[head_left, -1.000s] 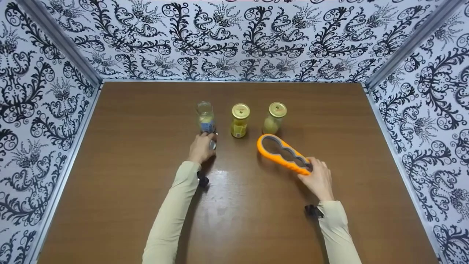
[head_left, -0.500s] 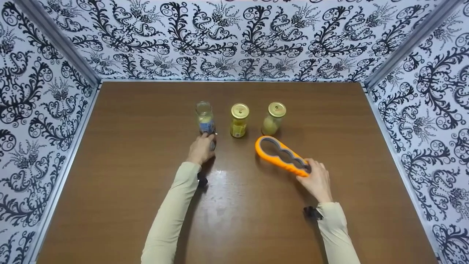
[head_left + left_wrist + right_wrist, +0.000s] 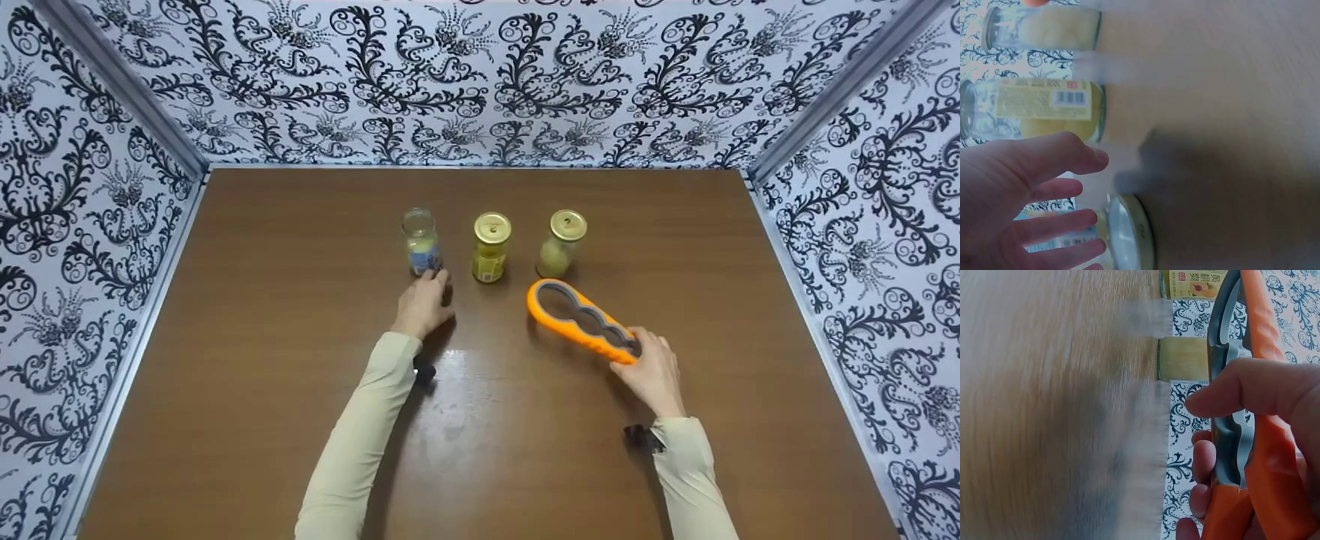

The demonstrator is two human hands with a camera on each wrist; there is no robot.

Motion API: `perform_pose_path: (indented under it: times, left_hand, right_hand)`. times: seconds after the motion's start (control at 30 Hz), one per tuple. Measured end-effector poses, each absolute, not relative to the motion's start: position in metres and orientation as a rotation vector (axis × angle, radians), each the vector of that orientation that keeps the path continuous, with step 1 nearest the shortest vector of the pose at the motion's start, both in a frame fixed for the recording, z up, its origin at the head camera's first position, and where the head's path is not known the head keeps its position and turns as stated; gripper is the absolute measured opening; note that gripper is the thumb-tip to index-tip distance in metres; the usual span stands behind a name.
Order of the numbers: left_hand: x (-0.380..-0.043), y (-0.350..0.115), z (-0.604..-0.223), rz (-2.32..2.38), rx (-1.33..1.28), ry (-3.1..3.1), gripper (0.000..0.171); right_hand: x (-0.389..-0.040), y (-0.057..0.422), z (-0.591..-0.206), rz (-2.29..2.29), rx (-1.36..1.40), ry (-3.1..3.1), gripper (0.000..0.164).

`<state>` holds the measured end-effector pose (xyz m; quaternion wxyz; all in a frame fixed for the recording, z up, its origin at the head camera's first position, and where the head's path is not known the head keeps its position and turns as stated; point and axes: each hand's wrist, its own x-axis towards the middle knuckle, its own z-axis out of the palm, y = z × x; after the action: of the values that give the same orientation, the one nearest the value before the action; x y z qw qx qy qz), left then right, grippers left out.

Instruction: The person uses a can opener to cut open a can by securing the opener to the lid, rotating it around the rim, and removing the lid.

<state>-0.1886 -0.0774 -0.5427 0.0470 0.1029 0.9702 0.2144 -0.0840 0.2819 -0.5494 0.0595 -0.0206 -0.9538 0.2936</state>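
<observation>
While right hand (image 3: pixel 651 371) clamps grip on end of orange tool (image 3: pixel 549 319), right of frame's centre, left hand (image 3: pixel 423 306) has grip apart, fingers spread, near lid (image 3: pixel 1130 233) and open jar (image 3: pixel 422 247), upper centre of frame. Yellow-labelled jar (image 3: pixel 490 251) and pale-filled jar (image 3: pixel 559 247), both gold-lidded, stand upright farther right on tabletop (image 3: pixel 510 435).

A brown wood-grained tabletop (image 3: pixel 712 270) meets a back wall (image 3: pixel 480 90), a left wall (image 3: pixel 56 247) and a right wall (image 3: pixel 892 262), all white with black floral scrolls, grey strips (image 3: pixel 124 82) rising at the corners, pale trim (image 3: pixel 145 337) edging the wood, which carries a whitish glare (image 3: pixel 454 367).
</observation>
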Motion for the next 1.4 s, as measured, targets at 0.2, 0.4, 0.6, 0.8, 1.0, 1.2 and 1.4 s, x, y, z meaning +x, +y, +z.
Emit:
perform_pose_path:
  times: [0.2, 0.4, 0.6, 0.8, 1.0, 1.2, 1.4]
  left_hand:
    - [-0.195, -0.064, -0.541, 0.796, 0.278, 2.929, 0.055]
    - [-0.206, -0.05, -0.552, 1.084, 0.244, 2.895, 0.067]
    - [-0.217, -0.038, -0.562, 1.334, 0.188, 2.846, 0.08]
    - [-0.229, -0.03, -0.563, 1.437, 0.268, 2.814, 0.073]
    - [-0.24, -0.023, -0.563, 1.496, 0.235, 2.726, 0.065]
    - [-0.248, -0.021, -0.567, 1.603, 0.175, 2.655, 0.071]
    - [-0.251, -0.019, -0.568, 1.667, 0.175, 2.616, 0.068]
  right_hand:
    - [-0.083, 0.282, -0.549, 0.886, -0.075, -2.912, 0.052]
    - [-0.083, 0.281, -0.549, 0.898, -0.091, -2.929, 0.052]
    - [-0.083, 0.281, -0.549, 0.907, -0.099, -2.941, 0.052]
    - [-0.082, 0.283, -0.547, 0.935, -0.124, -2.943, 0.05]
    - [-0.082, 0.283, -0.548, 0.966, -0.122, -2.911, 0.047]
    - [-0.082, 0.281, -0.546, 0.972, -0.134, -2.918, 0.048]
    - [-0.083, 0.282, -0.542, 0.978, -0.15, -2.927, 0.048]
